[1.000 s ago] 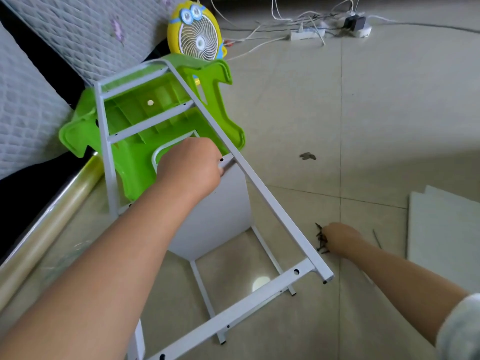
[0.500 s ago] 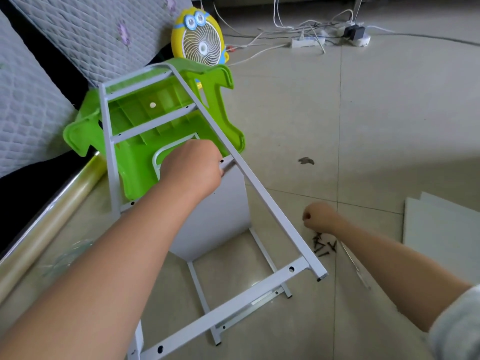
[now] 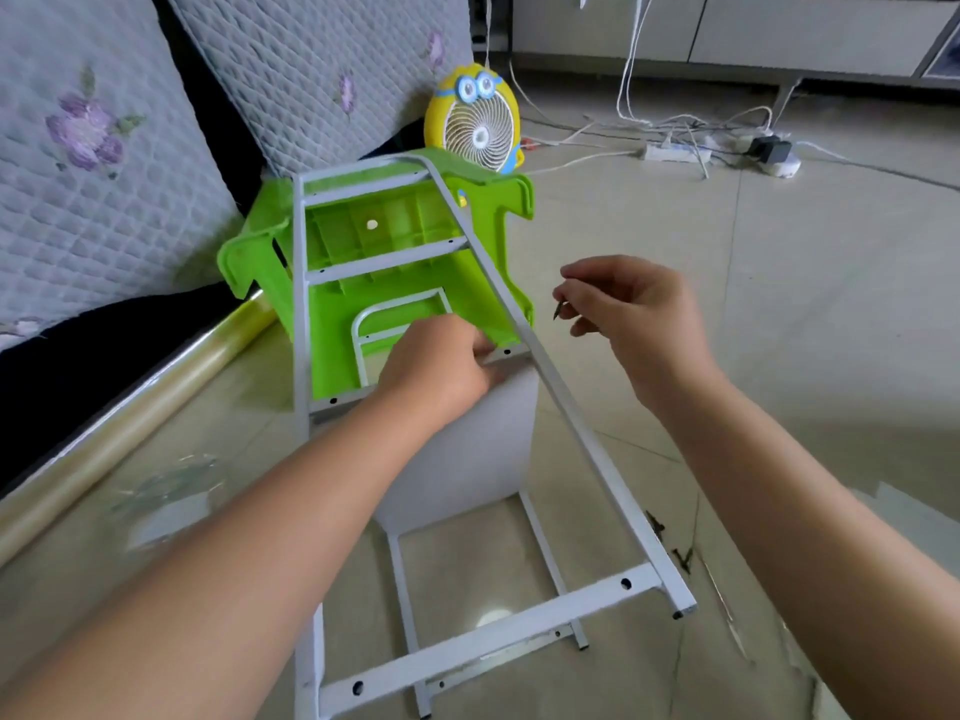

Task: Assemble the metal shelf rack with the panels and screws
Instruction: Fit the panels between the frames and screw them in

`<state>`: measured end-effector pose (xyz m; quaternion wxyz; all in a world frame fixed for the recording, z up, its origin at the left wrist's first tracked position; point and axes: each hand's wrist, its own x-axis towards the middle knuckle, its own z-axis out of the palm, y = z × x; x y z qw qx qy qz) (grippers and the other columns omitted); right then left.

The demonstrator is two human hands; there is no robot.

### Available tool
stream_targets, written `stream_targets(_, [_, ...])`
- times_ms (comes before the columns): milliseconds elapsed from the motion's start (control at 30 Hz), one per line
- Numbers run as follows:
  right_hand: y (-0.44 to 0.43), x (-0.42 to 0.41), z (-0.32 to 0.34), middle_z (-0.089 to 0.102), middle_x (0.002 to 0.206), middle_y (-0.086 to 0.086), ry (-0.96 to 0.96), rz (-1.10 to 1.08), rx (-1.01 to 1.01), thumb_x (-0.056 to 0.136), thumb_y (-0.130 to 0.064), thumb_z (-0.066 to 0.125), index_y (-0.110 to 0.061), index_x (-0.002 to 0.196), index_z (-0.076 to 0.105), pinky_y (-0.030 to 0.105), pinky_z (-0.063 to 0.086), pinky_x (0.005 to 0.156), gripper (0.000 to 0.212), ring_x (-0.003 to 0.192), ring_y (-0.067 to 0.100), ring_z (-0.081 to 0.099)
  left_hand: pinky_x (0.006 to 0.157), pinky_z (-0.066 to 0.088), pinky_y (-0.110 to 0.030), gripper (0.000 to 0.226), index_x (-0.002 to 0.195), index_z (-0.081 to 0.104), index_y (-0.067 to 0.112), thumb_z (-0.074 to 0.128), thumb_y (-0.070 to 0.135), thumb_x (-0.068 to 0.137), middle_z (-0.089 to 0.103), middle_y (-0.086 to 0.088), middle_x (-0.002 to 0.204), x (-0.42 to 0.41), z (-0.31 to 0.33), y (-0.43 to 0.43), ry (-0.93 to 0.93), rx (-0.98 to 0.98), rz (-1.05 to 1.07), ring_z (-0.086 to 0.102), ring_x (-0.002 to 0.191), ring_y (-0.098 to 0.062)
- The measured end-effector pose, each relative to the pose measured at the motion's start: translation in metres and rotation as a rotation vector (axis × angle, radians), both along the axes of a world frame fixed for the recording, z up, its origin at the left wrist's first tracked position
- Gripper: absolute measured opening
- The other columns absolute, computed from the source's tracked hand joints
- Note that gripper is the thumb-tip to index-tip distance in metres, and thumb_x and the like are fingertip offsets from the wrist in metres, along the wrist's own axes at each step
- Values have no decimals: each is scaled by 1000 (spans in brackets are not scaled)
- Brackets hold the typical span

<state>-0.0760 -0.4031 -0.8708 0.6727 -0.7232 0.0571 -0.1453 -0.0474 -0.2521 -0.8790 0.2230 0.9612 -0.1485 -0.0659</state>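
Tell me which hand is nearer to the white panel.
Left. The left hand grips the top edge of the white panel; the right hand hovers apart, up and right beyond the metal rail, pinching a screw.

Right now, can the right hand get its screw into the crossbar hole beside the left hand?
Probably yes. The hole in the crossbar shows uncovered beside the left hand, and the right hand pinches the screw close by. Only the side rail runs between, so it must cross over that.
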Motion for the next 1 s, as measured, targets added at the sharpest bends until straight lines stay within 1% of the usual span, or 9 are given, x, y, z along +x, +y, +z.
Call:
stream_targets(100, [3, -1, -3, 62, 66, 4, 98, 43, 49, 85, 5, 56, -17, 72, 62, 16, 48, 56, 26, 55, 5, 58, 65, 43, -31, 15, 87, 72, 13, 62, 22, 82, 65, -8, 80, 0, 1, 14, -65, 22, -27, 59, 85, -28])
stream_targets(167, [4, 0, -9, 62, 68, 5, 160, 49, 20, 84, 3, 57, -18, 71, 62, 21, 50, 64, 25, 62, 11, 59, 58, 35, -29, 14, 76, 67, 10, 59, 19, 83, 53, -2, 65, 0, 1, 21, -121, 50, -65, 53, 77, -27])
stream_targets(267, [7, 1, -15, 63, 71, 6, 215, 45, -32, 84, 1, 58, -19, 71, 62, 34, 50, 78, 24, 73, 21, 57, 57, 32, -30, 22, 66, 59, 13, 57, 21, 86, 43, 1, 62, -1, 1, 24, -137, 87, -105, 50, 76, -27])
stream_targets(367, [11, 1, -18, 62, 73, 7, 231, 46, 27, 86, 2, 56, -17, 73, 61, 30, 54, 76, 24, 75, 23, 59, 50, 21, -29, 41, 51, 38, 16, 58, 23, 86, 36, 3, 56, 3, -1, 23, -111, 93, -93, 41, 69, -25])
stream_targets(433, [12, 1, -18, 62, 74, 9, 225, 38, 27, 86, 2, 55, -17, 73, 61, 25, 55, 72, 24, 73, 22, 59, 47, 17, -28, 45, 51, 32, 13, 59, 21, 86, 32, 0, 55, 5, -2, 22, -111, 94, -97, 36, 66, -25])
stream_targets(567, [13, 1, -17, 62, 76, 10, 208, 13, -12, 85, 2, 56, -19, 72, 61, 29, 55, 75, 26, 74, 23, 60, 48, 17, -29, 45, 51, 30, 12, 59, 21, 86, 30, -1, 55, 4, 0, 20, -113, 99, -112, 35, 65, -25])
stream_targets(733, [14, -1, -14, 63, 74, 6, 216, 4, -74, 86, 2, 56, -21, 71, 60, 29, 56, 76, 28, 69, 21, 63, 56, 27, -27, 23, 65, 53, 16, 59, 24, 85, 37, 4, 60, -5, 0, 33, -150, 111, -90, 47, 75, -25])
stream_targets(867, [15, -3, -11, 62, 71, -1, 206, -53, -198, 85, 0, 57, -24, 69, 60, 28, 57, 75, 29, 65, 18, 63, 61, 32, -27, 24, 80, 60, 11, 56, 33, 88, 41, 3, 69, -10, 1, 53, -223, 217, -53, 53, 88, -26])
stream_targets(1000, [16, -4, -8, 62, 66, -2, 202, -73, -296, 84, -1, 58, -26, 66, 59, 41, 55, 82, 31, 69, 26, 66, 62, 28, -27, 29, 71, 46, 14, 51, 33, 91, 36, 1, 69, -11, 4, 54, -218, 305, -95, 52, 91, -27])
